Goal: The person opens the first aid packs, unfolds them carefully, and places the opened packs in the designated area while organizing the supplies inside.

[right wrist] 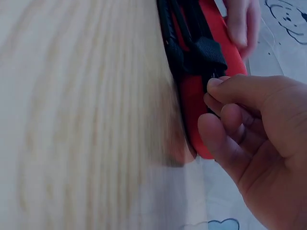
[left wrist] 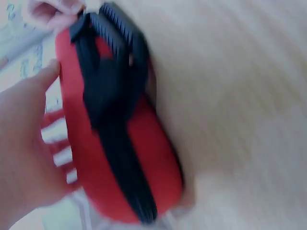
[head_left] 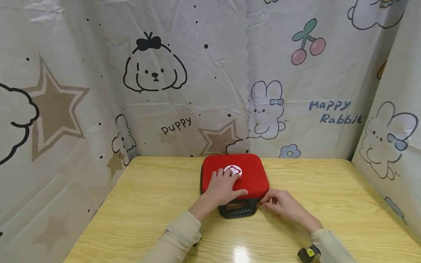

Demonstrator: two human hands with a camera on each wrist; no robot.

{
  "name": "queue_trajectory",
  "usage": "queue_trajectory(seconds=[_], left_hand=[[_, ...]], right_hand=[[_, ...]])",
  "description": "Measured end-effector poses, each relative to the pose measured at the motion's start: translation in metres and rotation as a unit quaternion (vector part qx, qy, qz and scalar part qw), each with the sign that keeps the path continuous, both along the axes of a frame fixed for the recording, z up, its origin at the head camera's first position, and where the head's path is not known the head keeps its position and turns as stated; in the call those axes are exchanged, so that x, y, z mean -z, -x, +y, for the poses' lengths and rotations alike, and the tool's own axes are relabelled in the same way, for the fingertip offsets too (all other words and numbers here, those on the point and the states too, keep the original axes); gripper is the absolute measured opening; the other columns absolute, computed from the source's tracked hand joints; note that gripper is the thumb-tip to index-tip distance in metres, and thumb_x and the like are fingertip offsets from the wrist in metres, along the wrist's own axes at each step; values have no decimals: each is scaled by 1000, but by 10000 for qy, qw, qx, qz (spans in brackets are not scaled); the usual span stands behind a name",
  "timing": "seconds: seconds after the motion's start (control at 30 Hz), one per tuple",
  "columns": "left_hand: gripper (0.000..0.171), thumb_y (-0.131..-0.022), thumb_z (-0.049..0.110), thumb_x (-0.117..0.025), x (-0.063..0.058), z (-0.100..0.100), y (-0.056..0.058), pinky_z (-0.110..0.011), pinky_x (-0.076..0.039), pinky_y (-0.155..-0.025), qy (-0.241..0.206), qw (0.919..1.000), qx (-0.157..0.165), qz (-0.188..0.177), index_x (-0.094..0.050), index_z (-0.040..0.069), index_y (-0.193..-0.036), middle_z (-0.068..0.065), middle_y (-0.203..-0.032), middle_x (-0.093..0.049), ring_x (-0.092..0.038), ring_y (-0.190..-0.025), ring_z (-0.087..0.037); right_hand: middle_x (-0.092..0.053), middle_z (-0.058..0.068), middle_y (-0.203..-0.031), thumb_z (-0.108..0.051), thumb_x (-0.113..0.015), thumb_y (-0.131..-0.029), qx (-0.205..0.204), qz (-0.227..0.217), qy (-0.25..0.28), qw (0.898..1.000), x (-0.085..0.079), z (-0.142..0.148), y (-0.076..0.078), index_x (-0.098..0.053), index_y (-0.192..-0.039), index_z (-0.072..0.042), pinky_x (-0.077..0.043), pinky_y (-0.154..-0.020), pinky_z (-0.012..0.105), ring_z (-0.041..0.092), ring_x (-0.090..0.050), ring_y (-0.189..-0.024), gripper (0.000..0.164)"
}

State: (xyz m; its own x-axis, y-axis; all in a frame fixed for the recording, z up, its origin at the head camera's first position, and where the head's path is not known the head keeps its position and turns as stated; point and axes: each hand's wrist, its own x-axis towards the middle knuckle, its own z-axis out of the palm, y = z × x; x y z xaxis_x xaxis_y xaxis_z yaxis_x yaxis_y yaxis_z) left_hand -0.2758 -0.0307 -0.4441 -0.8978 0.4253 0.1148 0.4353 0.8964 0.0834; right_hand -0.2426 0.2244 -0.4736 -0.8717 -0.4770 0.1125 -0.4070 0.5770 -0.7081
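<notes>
A red zip-up case [head_left: 254, 173] with a round white emblem lies flat on the table, its black handle [head_left: 238, 213] facing me. My left hand [head_left: 223, 187] rests on the lid with fingers spread, partly covering the emblem. At the front right corner, my right hand [head_left: 283, 205] has its thumb and forefinger pinched together on the zipper pull, which the fingertips mostly hide. In the right wrist view, the black zip [right wrist: 204, 19] runs along the red side, and the pinch sits just beside the handle's strap end [right wrist: 209, 53]. The zip's side shows closed in the left wrist view.
The wooden table [head_left: 158, 219] extends around the case on both sides. A patterned cloth [head_left: 210, 73] hangs behind the table and along its left and right sides. A dark wrist device [head_left: 309, 252] sits at the right sleeve.
</notes>
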Motion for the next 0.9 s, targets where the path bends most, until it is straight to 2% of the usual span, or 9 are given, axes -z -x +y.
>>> queue_trajectory(seconds=[0.13, 0.27, 0.33, 0.43, 0.5, 0.57, 0.73, 0.9], left_hand=[[48, -90, 61, -60, -11, -36, 10, -44, -37, -105, -529, 9943, 840, -397, -65, 28, -125, 1, -136, -52, -44, -125, -20], [39, -90, 50, -66, -26, -67, 19, -46, -34, -110, -806, 9849, 1358, -712, -68, 25, -120, -1, -138, -54, -44, -130, -21], [39, -89, 46, -69, -30, -77, 21, -46, -32, -113, -829, 9793, 1594, -934, -68, 24, -121, -1, -140, -54, -43, -133, -21], [47, -85, 45, -73, -30, -84, 22, -49, -28, -117, -743, 9698, 1839, -1419, -65, 24, -127, -1, -147, -49, -38, -140, -24], [57, -81, 48, -76, -28, -86, 21, -50, -24, -119, -611, 9657, 1891, -1669, -62, 27, -132, 1, -152, -44, -33, -145, -25], [65, -78, 50, -78, -25, -85, 20, -50, -21, -120, -485, 9652, 1892, -1740, -58, 29, -136, 2, -156, -40, -30, -147, -25], [69, -77, 53, -78, -18, -81, 17, -49, -21, -121, -372, 9702, 1896, -1460, -56, 30, -138, 1, -157, -39, -30, -147, -24], [71, -79, 52, -78, -17, -75, 13, -49, -18, -122, -392, 9703, 1811, -1554, -56, 27, -141, -2, -158, -38, -28, -150, -27]], right_hand=[[-60, 2, -75, -7, -69, -91, 105, -60, 65, 9999, 0, 3, 4, -72, -97, -7, -47, -45, 26, 7, -50, -48, 7], [-63, 3, -78, -5, -68, -90, 306, 60, -35, 9995, -3, 7, 11, -72, -97, -6, -47, -46, 26, 8, -49, -48, 8], [-63, 3, -79, -6, -69, -90, 441, 13, -84, 9990, -4, 10, 15, -72, -96, -7, -47, -46, 26, 9, -49, -48, 7], [-62, 2, -78, -7, -70, -90, 590, -75, -158, 9981, -5, 14, 18, -72, -95, -7, -47, -45, 26, 10, -50, -47, 6], [-61, 2, -79, -7, -70, -90, 628, -115, -162, 9978, -4, 16, 19, -72, -95, -7, -48, -45, 27, 11, -50, -47, 6], [-62, 3, -80, -7, -70, -90, 616, -121, -159, 9979, -4, 18, 20, -72, -95, -7, -48, -45, 27, 11, -50, -48, 6], [-62, 4, -78, -6, -69, -90, 594, -59, -174, 9981, -3, 21, 18, -72, -94, -7, -48, -45, 27, 11, -50, -47, 5], [-65, 4, -80, -5, -68, -91, 550, 29, -211, 9983, -1, 24, 15, -71, -94, -7, -47, -45, 26, 9, -50, -47, 5]])
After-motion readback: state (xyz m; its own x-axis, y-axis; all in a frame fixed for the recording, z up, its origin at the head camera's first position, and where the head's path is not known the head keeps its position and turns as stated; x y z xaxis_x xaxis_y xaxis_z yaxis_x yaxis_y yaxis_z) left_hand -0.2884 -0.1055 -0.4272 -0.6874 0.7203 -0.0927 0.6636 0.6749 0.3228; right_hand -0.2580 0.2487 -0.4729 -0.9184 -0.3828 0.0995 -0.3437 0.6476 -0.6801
